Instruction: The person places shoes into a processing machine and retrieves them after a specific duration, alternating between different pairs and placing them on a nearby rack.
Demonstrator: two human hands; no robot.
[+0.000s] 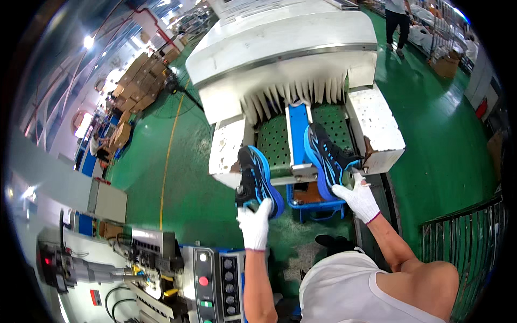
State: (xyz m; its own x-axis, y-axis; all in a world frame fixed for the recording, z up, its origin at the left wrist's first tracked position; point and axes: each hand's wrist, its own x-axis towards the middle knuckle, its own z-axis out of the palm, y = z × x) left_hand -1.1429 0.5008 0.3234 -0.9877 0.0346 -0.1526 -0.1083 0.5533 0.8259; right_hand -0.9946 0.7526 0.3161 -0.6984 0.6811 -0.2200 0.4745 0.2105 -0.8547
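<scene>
Both my hands wear white gloves, and each grips a black sneaker with blue trim and a blue-to-purple sole. My left hand (254, 223) is closed on the heel end of the left sneaker (253, 175), whose toe points toward the machine. On the other side, my right hand (358, 199) grips the heel end of the right sneaker (325, 153). That sneaker's toe reaches over the machine's opening, above the blue strip (298, 129) and a green perforated conveyor (273, 141). Whether either sole touches the machine I cannot tell.
A large white machine (285, 37) with a hanging strip curtain (269, 105) stands ahead. Below its front edge is a blue crate (318, 207). A control panel (215, 280) sits at lower left, a metal rack (463, 242) at right. A person (397, 24) stands far right.
</scene>
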